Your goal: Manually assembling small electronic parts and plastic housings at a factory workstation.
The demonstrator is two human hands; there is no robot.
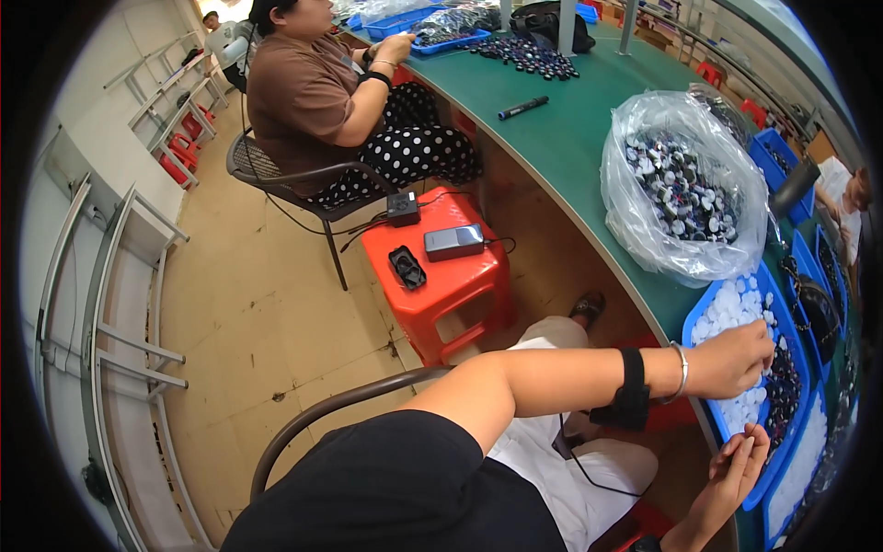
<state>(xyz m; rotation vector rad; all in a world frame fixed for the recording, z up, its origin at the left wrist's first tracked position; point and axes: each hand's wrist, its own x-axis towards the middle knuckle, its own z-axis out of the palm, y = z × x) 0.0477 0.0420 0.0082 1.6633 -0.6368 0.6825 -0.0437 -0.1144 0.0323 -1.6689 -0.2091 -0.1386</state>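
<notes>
blue tray (pixel 704 324): left hand (pixel 736 359) fisted over white caps (pixel 727 308); right hand (pixel 736 465) grip unclear.

An orange plastic stool (pixel 441 276) stood on the floor beside the green table (pixel 561 147), carrying a grey power bank (pixel 453 241) and cables. A black marker (pixel 522 108) lay on the tabletop. A co-worker (pixel 322 92) sat nearby.

Glossy plastic tray (pixel 699 324), crinkly clear poly bag (pixel 635 216), matt tabletop (pixel 561 138).

Left hand (pixel 733 359) reaches into a blue tray (pixel 696 321) of white caps (pixel 727 308); right hand (pixel 736 469) rests at its edge.
</notes>
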